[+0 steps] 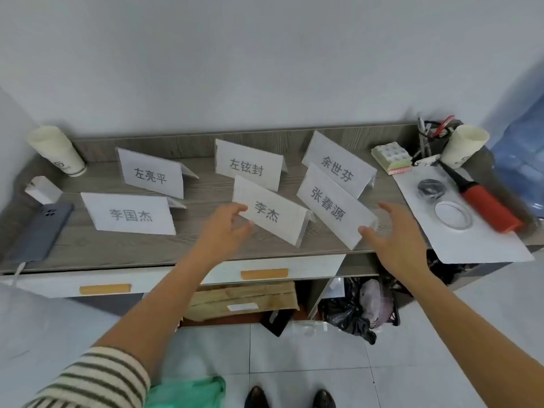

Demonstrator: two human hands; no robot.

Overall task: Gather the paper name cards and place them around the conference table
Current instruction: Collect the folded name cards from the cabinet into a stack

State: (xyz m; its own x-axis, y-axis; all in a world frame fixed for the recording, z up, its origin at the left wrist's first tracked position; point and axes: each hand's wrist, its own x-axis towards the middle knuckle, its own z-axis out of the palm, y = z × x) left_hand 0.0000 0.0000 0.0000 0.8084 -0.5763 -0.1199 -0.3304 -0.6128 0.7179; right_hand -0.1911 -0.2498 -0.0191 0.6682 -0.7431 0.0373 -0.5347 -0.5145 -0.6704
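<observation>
I have both arms stretched forward and slightly inward, forearms bare. My left arm wears a striped sleeve [97, 378] pushed up near the elbow; no sleeve shows on my right arm. My left hand [226, 228] is open, thumb and fingers spread loosely in a shallow curl, fingertips [243, 208] pointing ahead and to the right. My right hand [397, 240] is also open, palm turned leftward, thumb stuck out toward the left and fingers extended forward. The two hands sit at about the same reach, well apart, neither one closed around anything.
</observation>
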